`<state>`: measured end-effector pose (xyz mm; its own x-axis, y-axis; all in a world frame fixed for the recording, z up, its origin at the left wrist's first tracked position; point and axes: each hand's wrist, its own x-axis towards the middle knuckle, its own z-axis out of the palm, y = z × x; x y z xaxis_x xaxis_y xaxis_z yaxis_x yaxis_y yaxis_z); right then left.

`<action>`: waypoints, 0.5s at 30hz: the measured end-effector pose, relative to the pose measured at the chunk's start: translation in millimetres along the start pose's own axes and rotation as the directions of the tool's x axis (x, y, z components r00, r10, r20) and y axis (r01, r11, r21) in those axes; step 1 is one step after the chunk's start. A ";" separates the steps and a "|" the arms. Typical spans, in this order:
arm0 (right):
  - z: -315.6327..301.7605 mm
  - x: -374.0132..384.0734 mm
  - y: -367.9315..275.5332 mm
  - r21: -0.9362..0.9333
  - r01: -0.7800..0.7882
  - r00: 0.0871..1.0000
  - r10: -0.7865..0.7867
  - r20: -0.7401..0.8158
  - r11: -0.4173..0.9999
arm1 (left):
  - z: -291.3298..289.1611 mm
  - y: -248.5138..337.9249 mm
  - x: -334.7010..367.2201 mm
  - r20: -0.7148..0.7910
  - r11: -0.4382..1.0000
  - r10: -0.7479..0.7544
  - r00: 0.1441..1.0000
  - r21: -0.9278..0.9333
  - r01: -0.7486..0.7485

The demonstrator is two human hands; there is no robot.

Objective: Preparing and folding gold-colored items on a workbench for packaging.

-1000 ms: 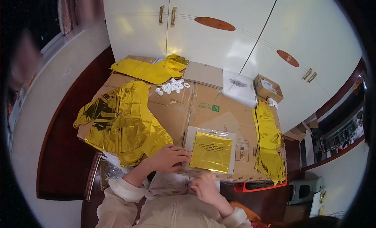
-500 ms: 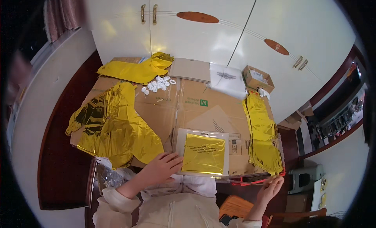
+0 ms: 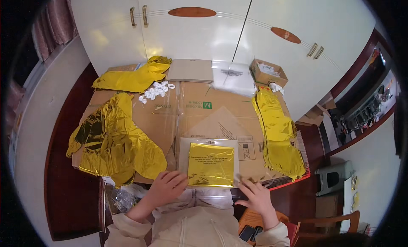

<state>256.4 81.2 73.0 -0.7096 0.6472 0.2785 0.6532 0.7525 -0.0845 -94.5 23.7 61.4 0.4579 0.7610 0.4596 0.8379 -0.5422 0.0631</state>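
Observation:
A folded gold foil balloon (image 3: 211, 168) lies flat on a pale card in a clear bag (image 3: 183, 151) at the table's near edge. My left hand (image 3: 166, 188) rests at the bag's lower left corner, fingers stretched out and nothing held. By the lower right corner is my right hand (image 3: 257, 197), fingers extended and thumb apart; its fingertips touch or nearly touch the bag's edge. Unfolded gold foil (image 3: 121, 141) spreads out left of the bag. A long stack of gold foil (image 3: 278, 132) lies along the table's right side.
Cardboard (image 3: 157, 119) covers the table. Along its back are more gold foil (image 3: 127, 79), white rings (image 3: 156, 90), grey-brown cards (image 3: 191, 70), clear bags (image 3: 233, 78) and a small open box (image 3: 268, 72). White cabinets (image 3: 191, 39) stand behind; a grey stool (image 3: 333, 177) is at right.
My right hand has come left from the table's right corner to the bag, its pinched fingers now spread. My left hand stays by the bag's left corner. The whole view has shifted slightly.

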 end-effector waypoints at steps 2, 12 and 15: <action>11.6 5.9 -0.2 -0.007 0.071 0.997 -0.071 -0.014 0.997 | 5.9 2.4 -5.3 -0.011 1.000 -0.004 1.000 0.002 0.004; 55.7 8.2 -1.9 0.147 0.019 0.972 0.016 -0.234 0.989 | 24.2 7.9 -19.7 -0.170 0.998 -0.059 0.984 -0.046 0.052; 57.3 12.0 -1.3 0.214 0.024 0.955 0.040 -0.293 0.976 | 23.5 11.2 -20.1 -0.179 0.990 -0.121 0.976 -0.095 0.105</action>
<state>231.9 95.0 21.6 -0.5743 0.6131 0.5425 0.5639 0.7766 -0.2808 -87.2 10.7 32.0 0.2924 0.7448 0.5998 0.8492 -0.4906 0.1953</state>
